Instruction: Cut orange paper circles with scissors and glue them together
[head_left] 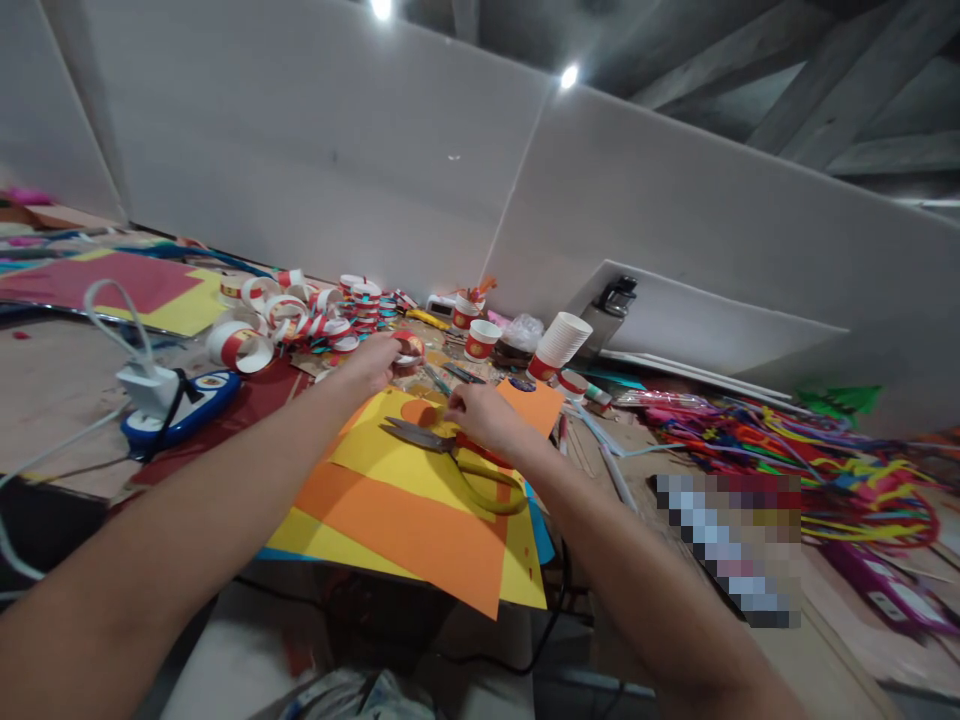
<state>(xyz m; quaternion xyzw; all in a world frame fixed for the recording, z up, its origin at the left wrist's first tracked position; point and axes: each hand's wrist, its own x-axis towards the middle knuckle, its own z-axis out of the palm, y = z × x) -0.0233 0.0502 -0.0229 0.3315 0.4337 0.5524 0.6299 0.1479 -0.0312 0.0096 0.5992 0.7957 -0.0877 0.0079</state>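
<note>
My left hand point(381, 362) grips a red and white paper cup ring point(409, 347), with its fingers closed on the rim. Lower and to the right, my right hand point(480, 415) has its fingers pinched together over the coloured sheets. What they hold, if anything, is hidden. Just beneath that hand lie scissors point(491, 490) with yellow-green handles, their dark blades parted and pointing left. They rest on stacked yellow paper point(367, 435) and orange paper point(405, 525). Something red shows under my right wrist, partly covered.
Cut cup rings point(240, 345) pile up at the left, near a blue power strip point(180, 410) with a white charger. Beyond my hands stand a paper cup point(482, 340), a tilted cup stack point(559, 345) and a dark bottle point(611, 310). Colourful pipe cleaners point(847, 460) spread at right.
</note>
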